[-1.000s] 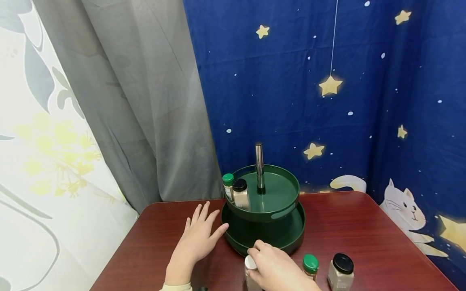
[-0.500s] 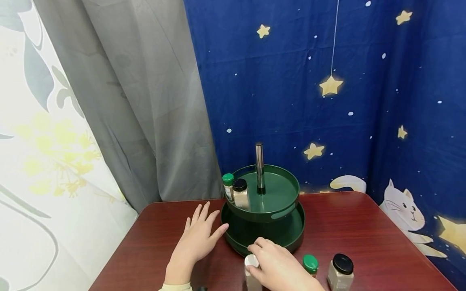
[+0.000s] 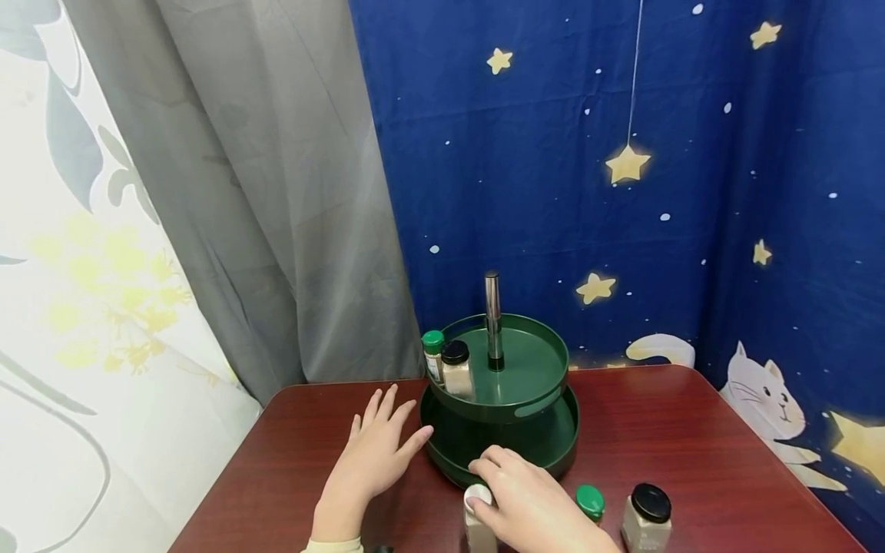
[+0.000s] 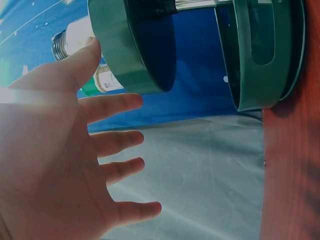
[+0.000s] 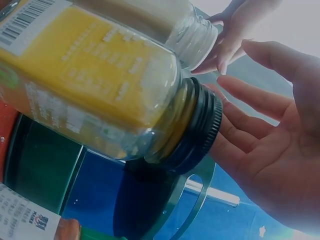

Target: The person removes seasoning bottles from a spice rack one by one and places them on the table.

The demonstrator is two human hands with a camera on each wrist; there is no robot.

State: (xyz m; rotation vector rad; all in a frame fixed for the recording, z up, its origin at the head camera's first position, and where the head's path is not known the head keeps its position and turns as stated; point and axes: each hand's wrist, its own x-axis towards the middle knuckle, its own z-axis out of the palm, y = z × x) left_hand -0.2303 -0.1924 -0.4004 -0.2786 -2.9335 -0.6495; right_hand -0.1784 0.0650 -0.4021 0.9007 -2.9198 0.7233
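Note:
My left hand (image 3: pixel 369 457) is spread flat-fingered in the air left of a dark green two-tier round rack (image 3: pixel 528 365), holding nothing. Its fingers also stand apart in the left wrist view. My right hand (image 3: pixel 528 503) hovers over the spice jars in front of the rack. Its thumb overlaps a white-capped jar (image 3: pixel 482 538) in the head view; I cannot tell whether they touch. In the right wrist view, the fingers extend loosely beside the black lid of a yellow-labelled jar (image 5: pixel 115 85), gripping nothing. Behind that jar lies a pale-filled jar (image 5: pixel 145 17).
A green-capped jar (image 3: pixel 590 503) and a black-lidded jar (image 3: pixel 648 522) stand right of my right hand on the red-brown table (image 3: pixel 643 418). The upper tier carries a green-capped bottle (image 3: pixel 433 359) and a black-lidded jar (image 3: pixel 457 378). Curtains hang behind.
My right hand has shifted slightly up and to the right, and its thumb now overlaps the white cap. My left hand stays nearly still.

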